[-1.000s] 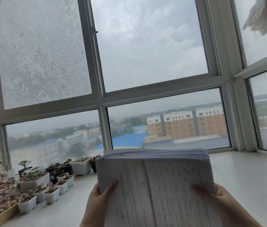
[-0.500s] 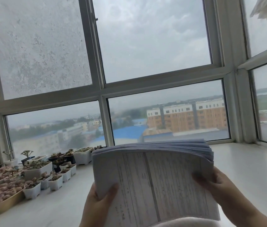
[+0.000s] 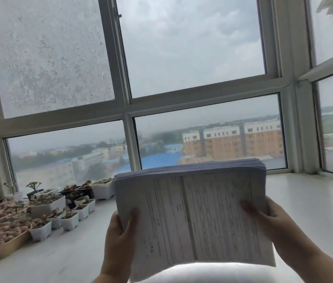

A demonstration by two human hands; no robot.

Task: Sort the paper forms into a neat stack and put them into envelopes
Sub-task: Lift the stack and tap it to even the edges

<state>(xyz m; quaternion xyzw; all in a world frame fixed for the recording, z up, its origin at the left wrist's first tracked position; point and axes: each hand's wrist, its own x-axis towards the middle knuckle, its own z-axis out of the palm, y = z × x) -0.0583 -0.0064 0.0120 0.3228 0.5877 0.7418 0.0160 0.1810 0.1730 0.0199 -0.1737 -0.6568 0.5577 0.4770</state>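
Both hands held a thick stack of forms (image 3: 194,217) upright above the white sill (image 3: 314,201): the left hand (image 3: 118,240) gripped its left edge, thumb on the front sheet, the right hand (image 3: 271,219) its right edge, near small plant pots (image 3: 59,211)

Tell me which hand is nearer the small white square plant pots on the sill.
Left. The left hand grips the stack of printed paper forms on the side toward the small white square plant pots; the right hand grips the far edge, farther away.
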